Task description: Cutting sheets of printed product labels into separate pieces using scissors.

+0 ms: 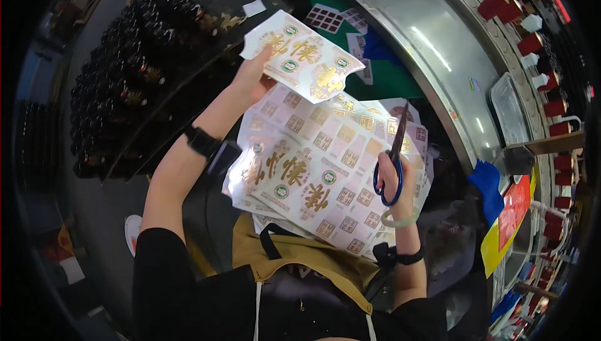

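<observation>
My left hand (253, 78) grips the left edge of a cut piece of printed label sheet (307, 59), white with gold characters and small green round marks. That piece is held up above a stack of larger printed sheets (300, 153) spread over my lap. In my right hand (399, 181) is a pair of scissors (395, 153) with dark blue handles, its blades pointing away from me over the right side of the stack. The blades look closed together. Gold square prints and large gold characters cover the top sheet.
Many dark bottles (125, 72) stand packed at the left. A metal counter (432, 40) curves along the right, with a clear plastic tray (508, 109) and a conveyor carrying red boxes (532, 43) beyond. Small label pieces (324, 18) lie on a green surface (382, 78) ahead.
</observation>
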A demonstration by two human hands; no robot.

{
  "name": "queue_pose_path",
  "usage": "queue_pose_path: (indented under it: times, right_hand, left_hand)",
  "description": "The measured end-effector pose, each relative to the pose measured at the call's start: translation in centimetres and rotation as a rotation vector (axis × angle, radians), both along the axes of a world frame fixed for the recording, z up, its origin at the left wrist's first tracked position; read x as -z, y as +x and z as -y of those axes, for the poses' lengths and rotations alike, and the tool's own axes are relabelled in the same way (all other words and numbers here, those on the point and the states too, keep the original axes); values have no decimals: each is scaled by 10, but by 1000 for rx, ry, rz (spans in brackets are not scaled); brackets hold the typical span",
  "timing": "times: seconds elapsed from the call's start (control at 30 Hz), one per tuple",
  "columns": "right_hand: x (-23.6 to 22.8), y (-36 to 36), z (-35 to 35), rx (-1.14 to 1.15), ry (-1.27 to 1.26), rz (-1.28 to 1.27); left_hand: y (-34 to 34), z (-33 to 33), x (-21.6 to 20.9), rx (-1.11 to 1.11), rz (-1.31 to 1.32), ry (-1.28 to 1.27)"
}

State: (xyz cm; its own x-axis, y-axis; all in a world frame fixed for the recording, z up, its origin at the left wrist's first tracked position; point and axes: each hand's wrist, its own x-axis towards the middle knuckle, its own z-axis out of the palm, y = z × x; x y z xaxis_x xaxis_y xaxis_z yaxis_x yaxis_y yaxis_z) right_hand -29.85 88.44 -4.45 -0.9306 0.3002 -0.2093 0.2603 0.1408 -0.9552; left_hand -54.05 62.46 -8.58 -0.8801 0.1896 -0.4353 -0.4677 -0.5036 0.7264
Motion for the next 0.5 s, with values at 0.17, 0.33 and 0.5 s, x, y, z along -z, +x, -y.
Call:
queue_pose_path:
  times: [0.17,0.33,0.5]
  right_hand:
    - [0,42,-18,231,1,25]
    - [9,68,-31,416,-63,54]
    - [24,74,-47,334,212,65]
  left_hand:
    - [-70,-81,70,29,185,101]
    - [-106,-149,122,37,168,113]
    - [-117,-153,132,403,2,-430]
